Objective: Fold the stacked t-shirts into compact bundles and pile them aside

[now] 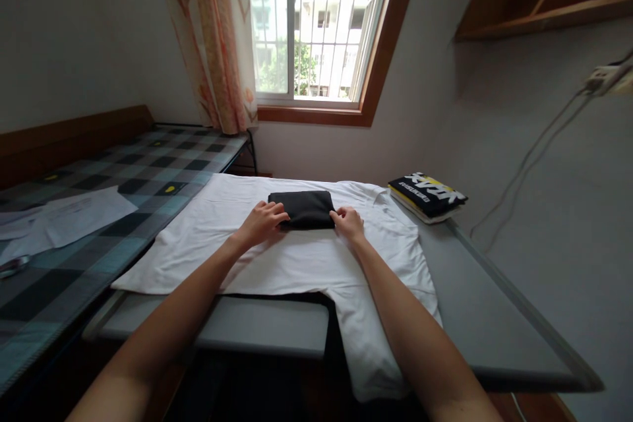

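Note:
A flat black rectangular piece, which looks like folded cloth or a pouch, is on a white shirt. My left hand grips its left edge, fingers curled over the near corner. On the opposite side, my right hand pinches the right edge between thumb and fingers. The shirt lies spread over the grey table, collar to the right, with one sleeve hanging over the near edge between my arms. Whether the black piece touches the shirt all along its underside is hidden.
A stack of folded clothes, black with white and yellow print on top, sits at the table's far right. Left is a checked bed with papers. The grey table meets the right wall, where cables hang. Ahead is a barred window.

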Available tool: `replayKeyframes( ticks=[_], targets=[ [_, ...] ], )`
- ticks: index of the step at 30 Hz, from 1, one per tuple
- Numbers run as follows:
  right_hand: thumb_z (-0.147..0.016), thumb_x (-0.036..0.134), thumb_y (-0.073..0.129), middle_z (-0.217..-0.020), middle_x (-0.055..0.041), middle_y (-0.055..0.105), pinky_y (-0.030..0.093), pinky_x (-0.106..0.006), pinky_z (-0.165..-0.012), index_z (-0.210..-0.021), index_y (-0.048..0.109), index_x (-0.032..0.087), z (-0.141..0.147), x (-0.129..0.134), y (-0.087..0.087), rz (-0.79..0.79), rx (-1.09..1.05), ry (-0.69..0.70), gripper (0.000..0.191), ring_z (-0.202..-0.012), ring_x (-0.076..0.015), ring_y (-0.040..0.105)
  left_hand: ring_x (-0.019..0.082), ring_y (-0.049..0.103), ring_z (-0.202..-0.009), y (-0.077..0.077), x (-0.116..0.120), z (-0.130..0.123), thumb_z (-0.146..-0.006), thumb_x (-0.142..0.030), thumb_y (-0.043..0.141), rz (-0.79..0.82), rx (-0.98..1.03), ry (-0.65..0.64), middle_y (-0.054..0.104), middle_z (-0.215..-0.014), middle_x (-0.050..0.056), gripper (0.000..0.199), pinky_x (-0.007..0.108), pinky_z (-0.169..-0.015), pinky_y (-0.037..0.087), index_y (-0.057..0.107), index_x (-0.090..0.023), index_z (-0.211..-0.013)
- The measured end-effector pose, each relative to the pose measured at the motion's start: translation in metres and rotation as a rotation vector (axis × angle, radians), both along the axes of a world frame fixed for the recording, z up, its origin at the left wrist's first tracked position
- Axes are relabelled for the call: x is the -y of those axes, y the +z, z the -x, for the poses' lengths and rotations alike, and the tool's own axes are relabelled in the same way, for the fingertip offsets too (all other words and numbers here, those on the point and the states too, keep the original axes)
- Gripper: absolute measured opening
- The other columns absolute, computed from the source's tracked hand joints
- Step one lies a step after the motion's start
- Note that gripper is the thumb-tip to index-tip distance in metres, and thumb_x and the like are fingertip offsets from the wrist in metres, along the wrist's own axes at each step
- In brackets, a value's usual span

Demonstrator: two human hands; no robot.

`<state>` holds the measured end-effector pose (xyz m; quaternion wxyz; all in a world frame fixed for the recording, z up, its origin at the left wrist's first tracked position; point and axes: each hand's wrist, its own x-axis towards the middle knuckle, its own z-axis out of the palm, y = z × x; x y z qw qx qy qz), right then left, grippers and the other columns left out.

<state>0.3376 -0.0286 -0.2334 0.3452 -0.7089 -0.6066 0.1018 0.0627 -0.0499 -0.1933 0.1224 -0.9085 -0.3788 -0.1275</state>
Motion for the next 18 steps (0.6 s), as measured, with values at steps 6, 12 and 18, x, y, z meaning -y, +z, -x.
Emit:
replayKeyframes(
  ticks=[6, 12, 18],
  targets=[
    [-0.081, 0.034, 0.052, -0.089, -0.0084, 0.068, 0.041, -0.04, -0.083, -0.068, 0.063, 0.021, 0.007, 0.007, 0.003, -0.034, 0.087, 0.025, 0.022, -0.09, -0.0258, 0.059, 0.023, 0.059, -0.092, -0.005, -0.005, 0.008, -0.08, -0.011, 0.06, 0.034, 0.039, 0.037, 0.064, -0.098, 0.007, 0.025, 0.036, -0.081, 0.043, 0.07, -0.023, -0.1],
    [-0.082, 0.034, 0.054, -0.092, -0.0079, 0.061, 0.044, -0.037, -0.082, -0.087, 0.06, 0.021, 0.011, 0.014, 0.008, -0.281, 0.095, 0.158, 0.015, -0.088, -0.0231, 0.057, 0.02, 0.06, -0.087, -0.007, -0.008, 0.01, -0.086, -0.037, 0.061, 0.168, 0.35, 0.047, 0.064, -0.092, 0.005, 0.018, 0.032, -0.081, 0.045, 0.069, -0.023, -0.091],
    [-0.089, 0.044, 0.05, -0.085, -0.0076, 0.064, 0.045, -0.034, -0.073, -0.098, 0.061, 0.021, 0.014, 0.014, 0.005, -0.179, -0.035, 0.056, 0.028, -0.078, -0.023, 0.061, 0.018, 0.06, -0.067, -0.02, -0.018, 0.011, -0.091, -0.046, 0.049, 0.29, 0.65, 0.464, 0.062, -0.072, 0.002, 0.029, 0.027, -0.063, 0.041, 0.065, -0.022, -0.095]
  ],
)
